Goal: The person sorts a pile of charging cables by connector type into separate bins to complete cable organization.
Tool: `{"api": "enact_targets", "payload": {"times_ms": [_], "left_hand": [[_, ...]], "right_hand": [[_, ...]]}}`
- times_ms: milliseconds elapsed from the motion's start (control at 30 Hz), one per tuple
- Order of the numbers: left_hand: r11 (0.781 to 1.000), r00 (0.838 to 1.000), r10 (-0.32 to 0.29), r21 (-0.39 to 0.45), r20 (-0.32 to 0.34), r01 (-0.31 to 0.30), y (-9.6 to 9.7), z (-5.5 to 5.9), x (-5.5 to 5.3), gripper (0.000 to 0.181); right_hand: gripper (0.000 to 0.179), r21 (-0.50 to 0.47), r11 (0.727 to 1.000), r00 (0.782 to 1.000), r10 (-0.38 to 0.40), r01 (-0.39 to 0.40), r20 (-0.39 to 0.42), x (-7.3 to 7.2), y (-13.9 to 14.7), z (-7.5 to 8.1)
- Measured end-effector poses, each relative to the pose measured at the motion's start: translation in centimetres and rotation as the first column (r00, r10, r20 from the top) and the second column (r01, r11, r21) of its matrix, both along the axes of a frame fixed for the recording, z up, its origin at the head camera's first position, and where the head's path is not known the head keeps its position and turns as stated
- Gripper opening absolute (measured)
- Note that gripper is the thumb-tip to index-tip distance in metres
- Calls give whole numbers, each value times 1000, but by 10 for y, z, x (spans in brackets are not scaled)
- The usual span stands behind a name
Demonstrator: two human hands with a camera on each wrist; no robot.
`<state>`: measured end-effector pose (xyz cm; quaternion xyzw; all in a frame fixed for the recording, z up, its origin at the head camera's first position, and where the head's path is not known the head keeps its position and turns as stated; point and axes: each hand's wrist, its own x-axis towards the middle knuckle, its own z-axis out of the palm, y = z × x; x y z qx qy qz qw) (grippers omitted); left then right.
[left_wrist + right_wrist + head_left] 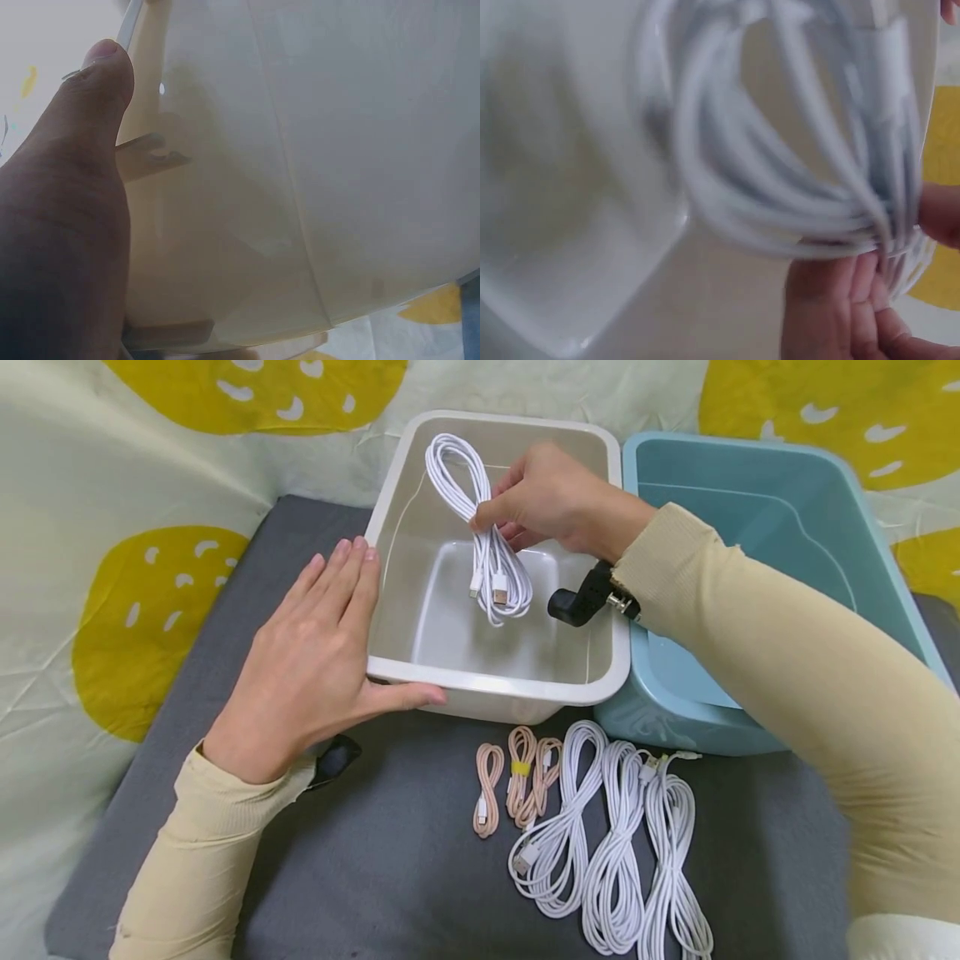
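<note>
My right hand (558, 497) pinches a coiled white USB cable (457, 464) at its middle, over the inside of a beige plastic bin (498, 689). In the right wrist view the cable's loops (727, 187) hang from between thumb and fingers, slightly blurred. Both cable ends dangle at the lower loop. My left hand (303, 668) lies flat against the bin's near left corner, fingers straight along the left rim and thumb along the front rim. The left wrist view shows the left thumb (82, 142) against the bin's wall (300, 180).
A blue bin (750, 447) stands directly right of the beige one. In front of the bins, on the grey surface (360, 877), lie several coiled white cables (615, 852) and three small pink cables (487, 789). Cloth with a yellow print (161, 627) hangs behind and left.
</note>
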<state>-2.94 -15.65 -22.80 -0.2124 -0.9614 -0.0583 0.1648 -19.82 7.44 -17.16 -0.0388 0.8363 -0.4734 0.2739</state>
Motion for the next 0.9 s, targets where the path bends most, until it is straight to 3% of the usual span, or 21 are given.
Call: {"api": "enact_targets", "payload": {"times_ms": [167,267,367,467,700,900], "left_hand": [[1000,1000,2,1,-2,-2,-1,0,2,137],[1000,1000,-3,3,-11,3,-1,0,4,137],[1000,1000,-14,5,-27,14,-1,-1,4,136],[1000,999,-25,7,-46,26,-1,-3,4,136],[1000,998,-29,9,-54,30,0,-5,1,135],[999,998,-33,12,-52,34,1,-7,-3,135]], "right_hand": [[21,54,998,999,38,-38,-16,2,-1,-2],[23,160,985,995,72,-60,-70,7,-1,-3],[37,340,938,985,122,-75,-119,12,-1,-3],[49,436,896,977,164,-88,-138,15,0,-3],[50,415,900,967,211,-135,-143,17,1,-1],[52,350,927,969,195,-131,-152,17,5,4]]}}
